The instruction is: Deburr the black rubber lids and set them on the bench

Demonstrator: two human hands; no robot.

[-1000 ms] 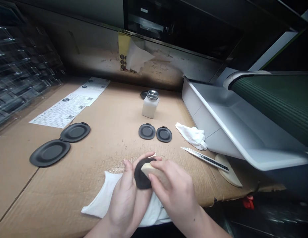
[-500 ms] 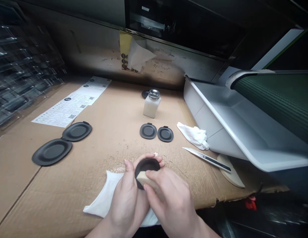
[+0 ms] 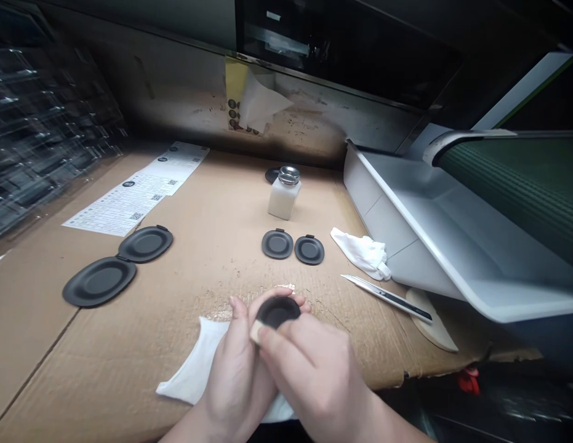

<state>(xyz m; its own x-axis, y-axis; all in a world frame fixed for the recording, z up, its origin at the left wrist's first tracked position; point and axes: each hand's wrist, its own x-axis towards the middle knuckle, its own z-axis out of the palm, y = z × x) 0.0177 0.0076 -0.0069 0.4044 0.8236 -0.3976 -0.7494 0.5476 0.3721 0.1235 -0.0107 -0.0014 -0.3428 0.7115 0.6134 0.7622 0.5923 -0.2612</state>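
Cradled in my left hand (image 3: 235, 363) is a small black dish-shaped lid (image 3: 279, 312), its hollow side facing up. My right hand (image 3: 314, 360) pinches a pale cream sponge wedge (image 3: 255, 331) and presses it on the lid's near left rim; most of the wedge is hidden by my fingers. Beneath both hands a white cloth (image 3: 194, 363) lies on the cardboard. Beyond them two similar black lids, a left one (image 3: 277, 244) and a right one (image 3: 309, 250), lie side by side.
A white pump bottle (image 3: 284, 197) stands farther back. At left lie two larger black lids (image 3: 99, 282) and printed label sheets (image 3: 129, 195). To the right are a crumpled white cloth (image 3: 364, 252), a utility knife (image 3: 388, 298), a cream half-round piece (image 3: 434, 326) and a grey bin (image 3: 406, 246).
My right hand has shifted the sponge wedge from the lid's inside toward its near left rim, and the wrist has turned. My left hand keeps the lid in nearly the same place.
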